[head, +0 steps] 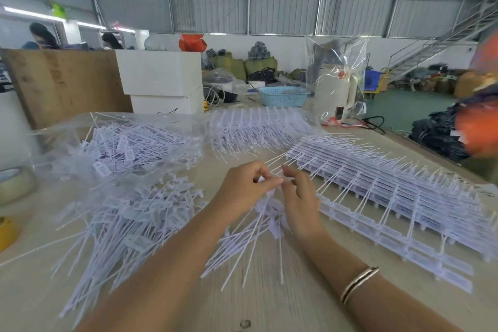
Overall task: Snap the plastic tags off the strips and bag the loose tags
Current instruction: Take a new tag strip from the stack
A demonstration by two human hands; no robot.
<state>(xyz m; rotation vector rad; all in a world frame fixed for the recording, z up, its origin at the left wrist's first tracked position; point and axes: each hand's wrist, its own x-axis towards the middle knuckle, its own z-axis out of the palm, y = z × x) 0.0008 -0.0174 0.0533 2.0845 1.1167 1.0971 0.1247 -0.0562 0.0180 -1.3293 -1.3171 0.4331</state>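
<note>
So both hands met over the pale wooden table (269, 304): the left hand (244, 187) and right hand (301, 197) had fingertips curled in, pinching a white plastic tag with thin tails (269, 209) between them. Stacked white strips of unsnapped tags (390, 191) sat just right of them. A heap of loose white tags (129, 221) lay left, and behind it a clear plastic bag (121, 143) held more loose ones
</note>
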